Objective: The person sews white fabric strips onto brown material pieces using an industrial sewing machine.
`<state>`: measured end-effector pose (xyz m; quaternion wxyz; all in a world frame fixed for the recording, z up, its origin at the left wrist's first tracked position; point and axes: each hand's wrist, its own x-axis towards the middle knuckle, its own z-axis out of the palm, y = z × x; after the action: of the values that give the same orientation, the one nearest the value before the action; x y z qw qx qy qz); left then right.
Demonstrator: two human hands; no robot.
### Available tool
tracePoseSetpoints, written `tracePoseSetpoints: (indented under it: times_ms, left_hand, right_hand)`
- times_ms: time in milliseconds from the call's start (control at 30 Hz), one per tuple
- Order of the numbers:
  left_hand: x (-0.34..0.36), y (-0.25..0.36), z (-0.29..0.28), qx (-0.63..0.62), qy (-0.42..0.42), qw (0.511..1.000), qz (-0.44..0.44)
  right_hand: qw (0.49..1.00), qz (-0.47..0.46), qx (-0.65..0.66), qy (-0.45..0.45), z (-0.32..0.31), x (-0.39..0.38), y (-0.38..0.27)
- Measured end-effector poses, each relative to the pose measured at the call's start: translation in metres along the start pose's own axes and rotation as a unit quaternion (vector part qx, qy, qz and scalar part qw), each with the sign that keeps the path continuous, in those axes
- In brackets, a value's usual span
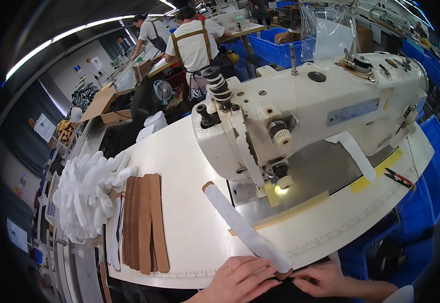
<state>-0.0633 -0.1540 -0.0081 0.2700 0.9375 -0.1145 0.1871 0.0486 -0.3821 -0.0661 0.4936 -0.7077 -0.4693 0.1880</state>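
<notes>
A long narrow strip [245, 228], white on its upper face with brown showing at both ends, lies slantwise on the sewing machine table. My left hand [241, 279] is closed on its near end at the table's front edge, fingers bent over the white face. Just to the right, my right hand [322, 279] is closed in a pinch at the strip's brown tip. Ahead of both hands stands the white sewing machine [301, 108], its lamp lit beside the needle area. To the left lies a row of brown strips [144, 222].
A heap of white strips [86, 189] sits at the table's left edge. Another white strip [356, 154] lies under the machine arm. Red-handled thread snips [398, 178] rest at the right. Blue bins [417, 227] stand beyond the table. Two people [194, 48] work farther back.
</notes>
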Motion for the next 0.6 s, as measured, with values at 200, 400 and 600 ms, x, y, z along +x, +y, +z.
tracePoseSetpoints:
  times_ms: [200,400,600]
  left_hand:
    - [-0.004,0.001,0.014,0.028,-0.031,0.999,0.018]
    - [0.002,0.008,0.008,-0.024,-0.04,0.999,-0.014]
    - [-0.003,0.008,0.012,0.0,0.018,0.999,-0.026]
  right_hand:
    - [0.956,0.153,0.243,-0.055,0.01,0.004,-0.004]
    - [0.932,0.209,0.297,-0.028,0.013,0.011,-0.03]
    - [0.924,0.224,0.309,-0.009,0.023,0.012,-0.029]
